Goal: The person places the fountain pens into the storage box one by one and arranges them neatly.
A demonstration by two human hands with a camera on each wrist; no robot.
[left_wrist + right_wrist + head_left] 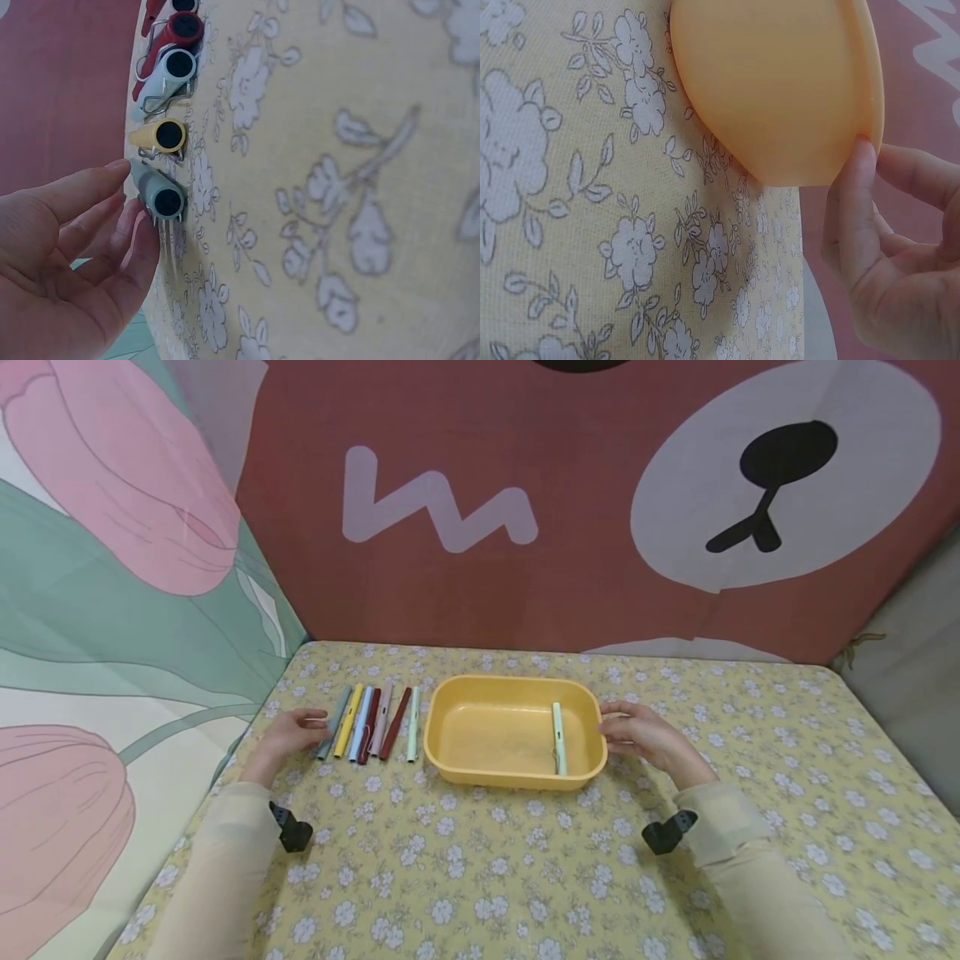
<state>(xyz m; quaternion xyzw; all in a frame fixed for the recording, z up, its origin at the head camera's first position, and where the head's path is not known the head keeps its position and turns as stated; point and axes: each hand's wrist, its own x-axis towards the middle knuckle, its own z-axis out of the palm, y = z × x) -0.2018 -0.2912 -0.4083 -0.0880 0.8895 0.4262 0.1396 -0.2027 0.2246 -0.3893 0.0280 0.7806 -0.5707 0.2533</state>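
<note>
My left hand (297, 732) is at the left end of a row of pens, its loosely bent fingers beside a grey-green pen (159, 193). The fingertips come very close to that pen or touch it; the exact contact is hard to tell. My right hand (647, 735) is at the right end of a yellow tray (480, 777). In the right wrist view, its thumb and a finger pinch the tray's rim (876, 82). One light green pen (559, 739) lies inside the tray, near its right end.
Right of the grey-green pen lie a yellow pen (348, 721), a light blue pen (361, 724), dark red and mauve pens, and another light green pen (413, 724). A flowered cloth (480, 877) covers the table. Printed fabric walls (480, 593) stand behind and left.
</note>
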